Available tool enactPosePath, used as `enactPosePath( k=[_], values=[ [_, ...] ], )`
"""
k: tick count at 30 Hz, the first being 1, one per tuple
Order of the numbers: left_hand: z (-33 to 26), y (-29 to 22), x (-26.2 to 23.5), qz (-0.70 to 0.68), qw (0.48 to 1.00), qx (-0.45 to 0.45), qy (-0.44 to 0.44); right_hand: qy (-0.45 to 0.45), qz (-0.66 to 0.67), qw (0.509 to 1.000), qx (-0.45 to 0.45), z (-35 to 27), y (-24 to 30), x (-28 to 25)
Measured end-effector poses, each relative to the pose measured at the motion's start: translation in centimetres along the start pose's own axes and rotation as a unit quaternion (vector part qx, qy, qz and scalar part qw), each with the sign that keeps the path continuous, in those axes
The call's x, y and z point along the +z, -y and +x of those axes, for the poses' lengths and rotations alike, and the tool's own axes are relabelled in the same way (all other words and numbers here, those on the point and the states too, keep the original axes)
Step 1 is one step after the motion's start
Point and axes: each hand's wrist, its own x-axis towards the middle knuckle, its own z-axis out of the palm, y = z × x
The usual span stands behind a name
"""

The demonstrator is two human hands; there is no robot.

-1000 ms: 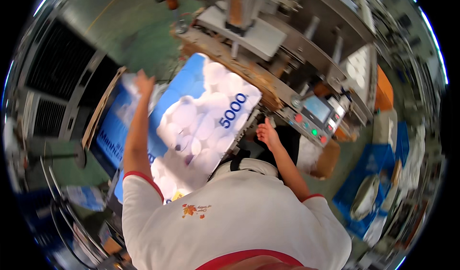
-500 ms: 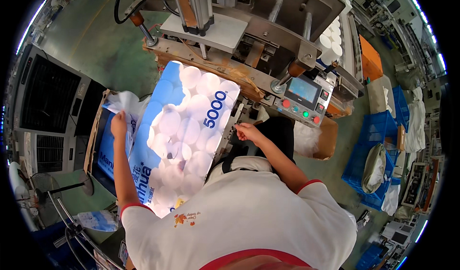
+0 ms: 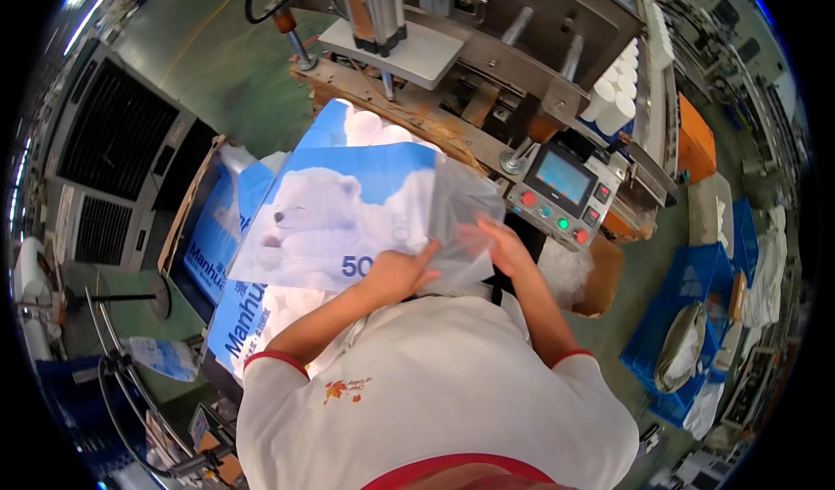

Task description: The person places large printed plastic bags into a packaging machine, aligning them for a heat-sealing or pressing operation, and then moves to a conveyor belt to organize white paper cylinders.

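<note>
Beyond the hands stands a packing machine (image 3: 487, 46) with a control panel (image 3: 561, 190) just past the right hand (image 3: 500, 246); a filled pack of white rolls (image 3: 261, 316) lies under the left hand (image 3: 396, 273). Both hands pinch the clear open end of an empty plastic bag (image 3: 348, 216), blue with a white bear, held flat before them.

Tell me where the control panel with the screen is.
In the head view the control panel sits right of centre on the machine's front, just above the right hand and right of the plastic bag both hands hold.
</note>
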Motion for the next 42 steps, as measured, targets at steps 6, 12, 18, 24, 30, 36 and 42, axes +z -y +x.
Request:
enactPosePath(
  k=[6,12,18,24,30,36,42],
  values=[
    [2.1,4.3,-2.1,-0.052,0.994,0.015,-0.098,-0.102,-0.011,0.994,0.041,-1.2,-6.8,-11.1],
    [0.2,15.5,-0.2,0.169,0.948,-0.172,-0.206,-0.042,0.058,0.978,0.198,-2.4,-5.8,-11.2],
    [-2.3,13.3,1.0,0.156,0.939,-0.227,-0.205,-0.038,-0.115,0.973,0.196,-2.3,-5.2,-10.7],
    [-4.7,11.7,2.6,0.169,0.908,-0.312,-0.224,-0.179,-0.181,0.964,0.082,1.3,-7.6,-12.1],
    [-3.6,12.4,2.5,0.171,0.901,-0.316,-0.242,-0.243,-0.233,0.940,0.050,2.4,-9.1,-13.0],
    [0.8,15.3,1.3,0.201,0.910,-0.261,-0.250,-0.262,-0.185,0.947,-0.004,1.9,-9.2,-13.6],
    [4.4,18.6,-0.2,0.203,0.917,-0.239,-0.245,-0.253,-0.187,0.947,-0.065,3.0,-8.7,-12.9]
  ],
)
